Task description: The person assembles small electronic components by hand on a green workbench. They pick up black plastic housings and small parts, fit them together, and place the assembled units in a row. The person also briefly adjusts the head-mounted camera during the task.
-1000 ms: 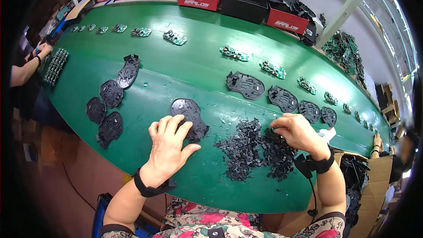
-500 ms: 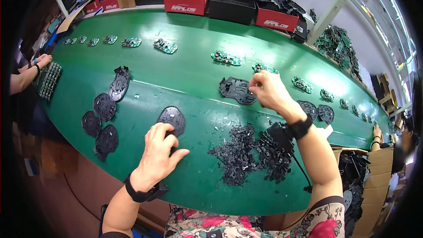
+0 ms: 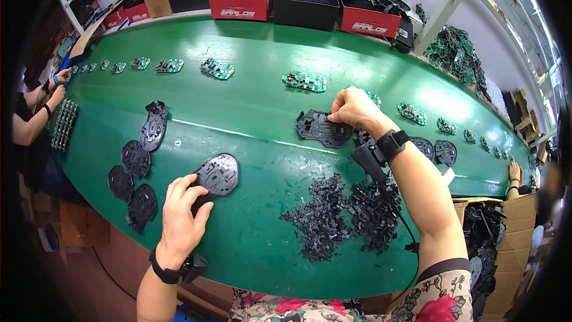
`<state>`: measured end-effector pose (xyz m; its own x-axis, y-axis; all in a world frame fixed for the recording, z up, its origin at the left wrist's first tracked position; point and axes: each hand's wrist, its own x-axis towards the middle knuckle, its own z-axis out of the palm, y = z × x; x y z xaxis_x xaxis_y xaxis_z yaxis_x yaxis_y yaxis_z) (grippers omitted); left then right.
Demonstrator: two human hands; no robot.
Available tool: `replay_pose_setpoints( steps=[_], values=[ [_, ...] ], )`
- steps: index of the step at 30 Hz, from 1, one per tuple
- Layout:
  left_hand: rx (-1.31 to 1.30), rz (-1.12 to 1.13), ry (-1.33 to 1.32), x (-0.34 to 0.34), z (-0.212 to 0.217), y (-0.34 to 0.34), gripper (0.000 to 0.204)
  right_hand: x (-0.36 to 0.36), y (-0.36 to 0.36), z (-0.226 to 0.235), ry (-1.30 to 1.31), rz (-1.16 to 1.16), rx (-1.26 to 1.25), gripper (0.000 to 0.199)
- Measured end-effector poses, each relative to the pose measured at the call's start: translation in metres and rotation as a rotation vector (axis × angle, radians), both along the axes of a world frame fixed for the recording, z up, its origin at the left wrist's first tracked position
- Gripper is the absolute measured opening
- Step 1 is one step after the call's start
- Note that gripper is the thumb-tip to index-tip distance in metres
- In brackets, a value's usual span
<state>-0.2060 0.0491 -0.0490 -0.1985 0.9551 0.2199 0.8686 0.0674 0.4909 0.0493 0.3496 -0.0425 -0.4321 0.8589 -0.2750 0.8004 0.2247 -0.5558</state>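
My left hand (image 3: 182, 213) curls round the near left edge of a black plastic mouse base (image 3: 219, 173), which looks tilted and shines on its molded inner face. Its near end is hidden by my fingers. Farther right, my right hand (image 3: 357, 110) is pinched at the upper right part of a second mouse base (image 3: 319, 129) lying flat on the table. Whatever sits between those fingertips is too small or hidden. Just behind this hand, a green circuit board (image 3: 372, 98) is partly covered. Another circuit board (image 3: 304, 81) lies beyond the second base.
A heap of small black parts (image 3: 322, 220) lies near me on the green table (image 3: 256, 262). Several mouse bases (image 3: 136, 159) lie at the left, others (image 3: 445, 152) at the right. Boxes (image 3: 241, 7) line the back. Other people's hands (image 3: 58, 92) show at both ends.
My left fingers have taken hold of the mouse base, which has shifted left toward me and tilted. My right hand's pinch has come onto the other base. The whole view has shifted slightly.
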Motion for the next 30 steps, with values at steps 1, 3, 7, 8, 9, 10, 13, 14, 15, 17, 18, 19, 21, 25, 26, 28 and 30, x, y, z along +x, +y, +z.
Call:
replay_pose_setpoints(
  steps=[1,3,7,8,9,10,13,14,15,17,18,19,21,25,26,28,30],
  values=[
    [0.022,-0.014,0.012,-0.001,0.002,0.006,0.026,0.001,0.001,0.002,-0.006,0.003,-0.021,0.017],
    [0.044,-0.091,-0.011,-0.002,0.006,0.025,0.026,0.004,0.004,0.002,-0.025,0.026,0.007,0.016],
    [0.083,-0.226,-0.043,-0.004,0.007,0.079,0.026,0.003,0.005,-0.007,-0.09,0.056,0.112,0.016],
    [0.102,-0.274,-0.022,-0.005,0.006,0.094,0.026,0.001,0.005,-0.009,-0.099,0.056,0.122,0.014],
    [0.102,-0.295,-0.025,-0.006,0.001,0.108,0.025,0.0,0.006,-0.013,-0.11,0.057,0.131,0.012],
    [0.102,-0.312,-0.025,-0.007,-0.001,0.121,0.024,-0.002,0.005,-0.013,-0.117,0.061,0.143,0.012],
    [0.067,-0.349,-0.038,-0.003,-0.007,0.153,0.022,0.003,0.004,-0.01,-0.089,0.085,0.134,0.011],
    [0.05,-0.36,-0.043,-0.002,-0.01,0.163,0.021,0.005,0.004,-0.008,-0.071,0.088,0.13,0.011],
    [0.054,-0.374,-0.019,0.001,-0.014,0.169,0.021,0.007,0.001,-0.007,-0.059,0.085,0.141,0.011],
    [0.033,-0.386,-0.025,0.002,-0.015,0.176,0.021,0.011,-0.004,0.0,-0.033,0.078,0.162,0.011],
    [0.015,-0.394,-0.038,0.003,-0.018,0.178,0.02,0.013,-0.009,0.003,-0.005,0.074,0.201,0.012],
    [0.008,-0.399,-0.026,0.004,-0.017,0.178,0.02,0.014,-0.014,0.008,0.018,0.071,0.236,0.014],
    [-0.036,-0.417,-0.064,0.002,-0.018,0.181,0.02,0.018,-0.027,0.021,0.059,0.085,0.271,0.015],
    [-0.014,-0.434,-0.062,0.0,-0.02,0.18,0.018,0.029,-0.056,0.025,0.156,0.305,0.138,0.015],
    [0.053,-0.412,-0.006,0.0,-0.02,0.177,0.018,0.027,-0.065,0.026,0.13,0.327,0.103,0.014],
    [0.192,-0.378,0.106,0.006,-0.019,0.173,0.016,0.027,-0.078,0.02,0.135,0.378,0.095,0.012],
    [0.198,-0.351,0.046,0.012,-0.011,0.161,0.014,0.025,-0.09,0.015,0.119,0.419,0.084,0.011]
  ],
)
